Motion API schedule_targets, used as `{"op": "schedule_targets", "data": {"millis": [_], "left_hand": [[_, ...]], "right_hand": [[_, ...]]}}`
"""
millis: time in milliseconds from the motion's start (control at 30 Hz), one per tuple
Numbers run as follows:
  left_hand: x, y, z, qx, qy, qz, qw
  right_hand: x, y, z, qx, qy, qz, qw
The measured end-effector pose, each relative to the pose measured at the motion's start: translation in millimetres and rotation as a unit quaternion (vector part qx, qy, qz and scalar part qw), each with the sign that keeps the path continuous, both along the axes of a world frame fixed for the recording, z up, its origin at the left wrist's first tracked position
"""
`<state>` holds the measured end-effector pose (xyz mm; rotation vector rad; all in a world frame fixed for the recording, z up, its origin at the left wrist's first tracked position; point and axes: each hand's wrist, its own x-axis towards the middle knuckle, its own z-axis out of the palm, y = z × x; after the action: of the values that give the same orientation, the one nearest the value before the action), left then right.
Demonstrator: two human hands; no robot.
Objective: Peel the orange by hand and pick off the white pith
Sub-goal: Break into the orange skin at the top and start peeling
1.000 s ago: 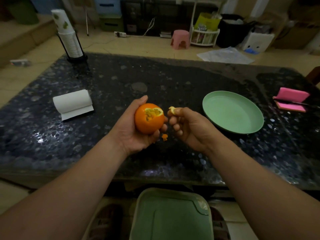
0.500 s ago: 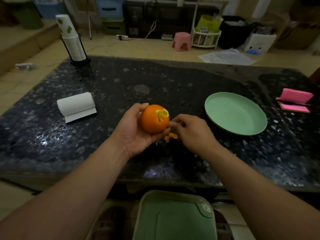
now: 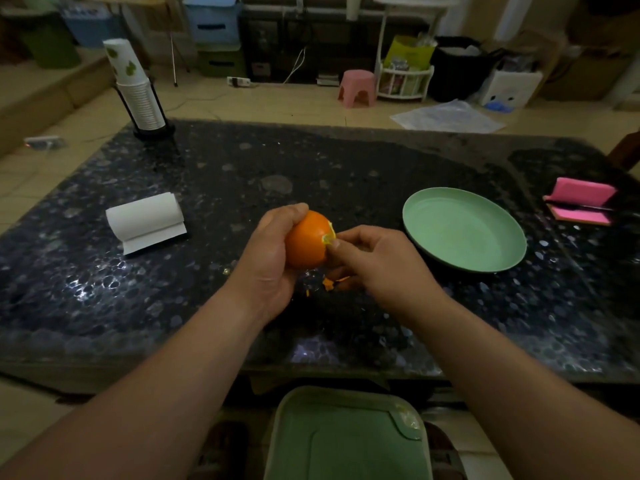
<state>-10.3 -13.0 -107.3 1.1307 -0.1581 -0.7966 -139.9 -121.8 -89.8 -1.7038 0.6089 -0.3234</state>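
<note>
My left hand [image 3: 268,261] grips an orange [image 3: 306,240] above the dark stone table, thumb over its top. The orange has a small torn patch on its right side where pale flesh shows. My right hand [image 3: 374,261] is at that patch with its fingers curled, the thumb tip digging into the edge of the peel. Small bits of orange peel [image 3: 330,283] lie on the table just below the two hands.
A green plate [image 3: 464,230] sits to the right of my hands. A paper towel roll [image 3: 145,221] lies at the left, a cup stack [image 3: 138,95] stands at the far left corner, pink sponges [image 3: 580,204] lie at the right edge. A green bin [image 3: 346,438] is below the table's near edge.
My right hand, which held a torn-off peel piece a second ago, dropped it on the table and returned to the orange. My left hand turned the orange so the torn patch faces right.
</note>
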Motion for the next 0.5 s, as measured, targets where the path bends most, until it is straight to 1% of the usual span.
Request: {"op": "schedule_targets", "data": {"millis": [33,167,333,500], "left_hand": [[0.3,0.1,-0.2,0.009,-0.009,-0.014,1.0],[0.9,3.2,2.0,0.093,-0.064,-0.092,0.989],[-2.8,4.9,3.6,0.07,-0.078,-0.1,0.989],[-12.2,1.9,5.8,0.028,-0.109,-0.064,0.992]], "right_hand": [[0.1,-1.3,-0.4,-0.018,-0.008,-0.007,1.0],[-3.4,-8.7,-1.2,-0.153,0.004,-0.024,0.988],[-7.3,-6.4,3.5,-0.24,0.021,-0.017,0.97],[-3.8,3.1,1.3,-0.247,-0.016,-0.073,0.966]]}}
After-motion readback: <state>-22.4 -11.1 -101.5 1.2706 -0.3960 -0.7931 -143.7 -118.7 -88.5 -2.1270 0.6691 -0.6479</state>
